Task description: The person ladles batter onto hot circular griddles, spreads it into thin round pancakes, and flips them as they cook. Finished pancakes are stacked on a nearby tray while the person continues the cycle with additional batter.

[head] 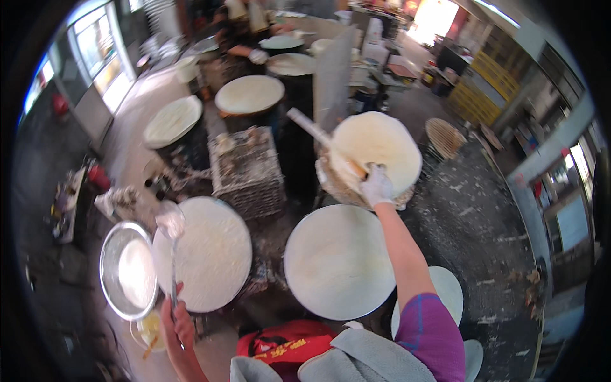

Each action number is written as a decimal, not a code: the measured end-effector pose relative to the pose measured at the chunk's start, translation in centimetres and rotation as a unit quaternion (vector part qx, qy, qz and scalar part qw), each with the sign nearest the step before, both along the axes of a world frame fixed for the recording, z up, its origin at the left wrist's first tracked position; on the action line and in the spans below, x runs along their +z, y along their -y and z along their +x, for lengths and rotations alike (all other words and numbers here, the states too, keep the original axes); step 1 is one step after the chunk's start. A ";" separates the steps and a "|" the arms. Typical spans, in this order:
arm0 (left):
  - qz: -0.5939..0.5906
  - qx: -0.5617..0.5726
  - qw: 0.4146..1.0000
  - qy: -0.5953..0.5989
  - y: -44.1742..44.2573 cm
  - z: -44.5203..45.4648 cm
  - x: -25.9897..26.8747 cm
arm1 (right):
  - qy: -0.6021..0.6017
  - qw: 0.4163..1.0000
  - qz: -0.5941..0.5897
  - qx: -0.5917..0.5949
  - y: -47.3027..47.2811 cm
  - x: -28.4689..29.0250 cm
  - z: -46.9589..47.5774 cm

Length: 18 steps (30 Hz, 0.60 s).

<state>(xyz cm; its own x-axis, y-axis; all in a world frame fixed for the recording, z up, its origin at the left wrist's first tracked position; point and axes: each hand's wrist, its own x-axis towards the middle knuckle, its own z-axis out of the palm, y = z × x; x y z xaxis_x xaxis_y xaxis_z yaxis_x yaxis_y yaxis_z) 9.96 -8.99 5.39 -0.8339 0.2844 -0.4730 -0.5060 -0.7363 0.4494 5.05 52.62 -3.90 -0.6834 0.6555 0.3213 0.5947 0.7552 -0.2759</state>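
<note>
My left hand [179, 321] is bare and closed around the handle of a metal ladle [170, 220], whose bowl is over the left edge of a round griddle coated with pale batter [210, 255]. Left of it stands a steel bowl of white batter [136, 272]. My right hand [377, 185], in a white glove, grips the dark-tipped orange handle of a long pale scraper or spatula [312, 128]. Both lie over a stack of round thin flatbreads [382, 143] on a woven tray. Nearer me sits another round griddle [340, 262] with a pale, smooth surface.
A crusted woven box [248, 176] stands between the griddles. Farther off are more round griddles [250, 94] and a person's gloved hand [258, 56]. An upright panel [332, 71] rises behind the stack. A small yellow-filled bowl [147, 329] is at lower left.
</note>
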 end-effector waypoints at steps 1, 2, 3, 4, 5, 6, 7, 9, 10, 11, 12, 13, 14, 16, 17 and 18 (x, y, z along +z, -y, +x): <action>0.011 0.049 0.999 0.003 2.3 -0.7 -0.4 | -0.026 1.000 -0.005 0.011 1.8 -0.1 0.1; 0.085 0.058 0.995 0.007 5.4 -1.8 -1.8 | -0.050 0.998 -0.017 0.028 4.1 -0.4 0.4; 0.094 0.078 0.993 0.003 8.0 -2.6 -2.5 | -0.104 0.992 -0.043 0.062 8.2 0.5 0.4; 0.094 0.025 0.994 -0.050 11.8 -4.3 -4.6 | -0.120 0.982 -0.095 0.107 9.4 -2.0 1.0; 0.063 0.073 0.995 -0.007 12.7 -5.3 -3.6 | -0.132 0.969 -0.149 0.149 11.3 -4.6 1.2; -0.071 0.080 0.994 -0.003 14.9 -6.1 -3.3 | -0.100 0.926 -0.318 0.177 16.7 -4.4 0.9; -0.197 0.076 0.977 0.010 17.6 -7.4 -4.1 | -0.055 0.860 -0.470 0.189 22.2 -2.1 1.0; -0.230 0.149 0.961 0.045 23.5 -10.5 -8.2 | -0.003 0.812 -0.506 0.290 33.6 1.5 0.8; -0.283 0.153 0.944 0.066 26.5 -12.2 -10.7 | 0.029 0.801 -0.502 0.324 38.4 2.1 0.4; -0.335 0.155 0.925 0.090 29.3 -13.4 -13.5 | 0.069 0.771 -0.537 0.335 42.8 2.9 -0.6; -0.401 0.140 0.898 0.116 32.3 -14.9 -16.9 | 0.108 0.740 -0.570 0.341 47.2 3.7 -1.3; -0.464 0.123 0.865 0.144 35.2 -16.1 -20.6 | 0.153 0.684 -0.637 0.320 51.3 4.4 -2.4; -0.514 0.079 0.842 0.143 37.2 -16.9 -24.5 | 0.166 0.668 -0.647 0.329 54.2 3.8 -3.3; -0.618 -0.070 0.775 0.116 41.3 -18.0 -31.1 | 0.181 0.655 -0.645 0.349 60.9 2.8 -5.3; -0.660 -0.173 0.726 0.087 42.7 -18.4 -33.7 | 0.206 0.621 -0.678 0.336 63.5 3.2 -6.2; -0.652 -0.215 0.724 0.075 42.9 -19.1 -34.0 | 0.230 0.610 -0.690 0.314 65.4 3.5 -6.9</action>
<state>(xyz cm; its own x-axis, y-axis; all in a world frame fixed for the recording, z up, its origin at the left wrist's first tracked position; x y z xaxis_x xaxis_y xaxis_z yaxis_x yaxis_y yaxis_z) -9.14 -51.87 -28.64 -0.7130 -0.2668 -0.6484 -0.6768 0.5033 0.5372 -1.87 -12.73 -0.36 -0.7489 -0.3531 -0.5607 0.5617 0.1107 -0.8199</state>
